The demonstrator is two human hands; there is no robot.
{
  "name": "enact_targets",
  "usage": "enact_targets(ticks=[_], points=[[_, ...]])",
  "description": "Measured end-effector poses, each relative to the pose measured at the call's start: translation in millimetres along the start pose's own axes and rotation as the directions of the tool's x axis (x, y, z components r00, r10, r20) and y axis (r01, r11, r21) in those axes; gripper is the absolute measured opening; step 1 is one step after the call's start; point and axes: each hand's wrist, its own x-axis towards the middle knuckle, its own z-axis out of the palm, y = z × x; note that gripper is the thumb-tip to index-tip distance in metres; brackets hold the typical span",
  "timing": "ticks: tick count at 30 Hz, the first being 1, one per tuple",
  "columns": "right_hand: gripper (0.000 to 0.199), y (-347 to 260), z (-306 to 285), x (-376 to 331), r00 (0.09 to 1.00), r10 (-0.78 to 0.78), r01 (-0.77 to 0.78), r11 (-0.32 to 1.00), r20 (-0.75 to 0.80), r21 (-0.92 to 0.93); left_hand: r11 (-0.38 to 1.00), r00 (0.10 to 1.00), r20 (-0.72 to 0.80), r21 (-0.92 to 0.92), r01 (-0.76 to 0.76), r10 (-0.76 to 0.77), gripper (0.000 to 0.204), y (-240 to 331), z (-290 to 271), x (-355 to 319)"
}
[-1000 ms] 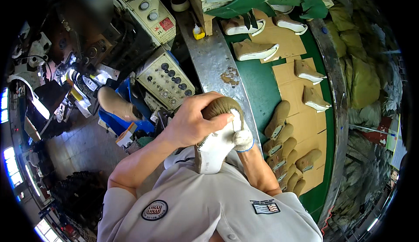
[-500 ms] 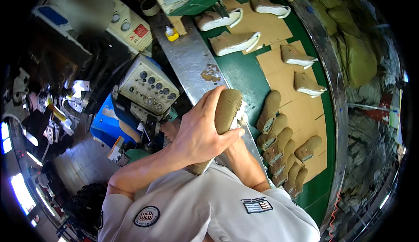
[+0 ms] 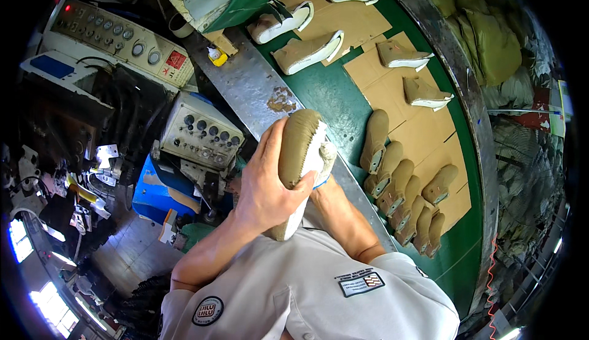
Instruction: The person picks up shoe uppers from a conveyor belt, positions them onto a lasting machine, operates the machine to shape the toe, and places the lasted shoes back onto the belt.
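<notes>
My left hand (image 3: 264, 183) is wrapped round a brown fabric shoe upper (image 3: 299, 146), its thumb lying across the pale underside. The upper is held upright in front of my chest, its rounded toe at the top. A gathered edge borders the white underside. My right hand (image 3: 327, 156) appears to wear a whitish glove with a blue edge at the wrist. Its curled fingers are against the underside, partly hidden by the shoe; what they grip, if anything, does not show.
On the green bench (image 3: 325, 104), several brown shoe uppers (image 3: 375, 140) stand in a cluster, while others with white edges lie on cardboard (image 3: 420, 131). A metal ledge (image 3: 236, 76) carries a small yellow bottle (image 3: 216, 56). Machines with control panels (image 3: 201, 131) stand left.
The shoe upper has turned, exposing more of its white underside. My gloved right fingers and the blue wrist edge show more clearly. The whole view has shifted.
</notes>
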Motion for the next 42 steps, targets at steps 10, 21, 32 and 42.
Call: enact_targets(ticks=[10, 21, 32, 42], points=[[0.066, -17, 15, 0, 0.968, -0.246, 0.141, 0.674, -0.04, -0.725, 0.994, 0.994, -0.082, -0.078, 0.07, -0.076, 0.054, -24, -14, 10], [0.079, -17, 49, -18, 0.921, -0.376, 0.058, -0.13, 0.103, -0.99, 0.968, 0.971, 0.072, 0.091, -0.235, 0.229, 0.059, -43, -28, 18], [0.071, 2, 65, -14, 0.885, -0.426, 0.069, -0.277, 0.187, -0.958, 0.774, 0.946, 0.13, 0.547, -0.318, 0.297, 0.053, -49, -19, 15], [0.036, 8, 67, 12, 0.829, -0.539, -0.118, 0.086, -0.146, -0.989, 0.88, 0.985, -0.048, 0.459, -0.124, 0.165, 0.013, -98, -12, 55]])
